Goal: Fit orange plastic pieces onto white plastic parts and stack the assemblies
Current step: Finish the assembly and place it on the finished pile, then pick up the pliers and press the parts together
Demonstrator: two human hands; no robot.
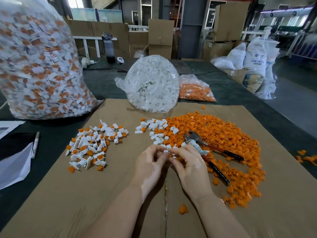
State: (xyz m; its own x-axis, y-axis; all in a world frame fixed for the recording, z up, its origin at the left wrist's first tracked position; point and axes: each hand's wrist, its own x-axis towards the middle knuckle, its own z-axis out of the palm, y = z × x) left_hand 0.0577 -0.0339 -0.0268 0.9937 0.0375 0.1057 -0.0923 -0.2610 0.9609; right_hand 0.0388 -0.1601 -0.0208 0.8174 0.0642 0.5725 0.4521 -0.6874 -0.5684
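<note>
At centre frame both hands meet over the cardboard (120, 194): the left hand (151, 162) and right hand (187, 160) pinch a white part (165, 150) and an orange piece (170, 155) between their fingertips, apparently pressing the two together.

Left of centre lies a loose heap of assemblies (92, 145), not neatly stacked. At upper left a big bag (39, 66) holds many more, so a lot seems done.

Much is left, I judge: a wide orange pile (223, 143) spreads at right, with a few loose white parts (154, 127) at its left edge. Pliers (205, 148) lie on the pile. Behind, a white-parts bag (152, 83) and an orange bag (195, 90) wait on the desk (103, 83).
</note>
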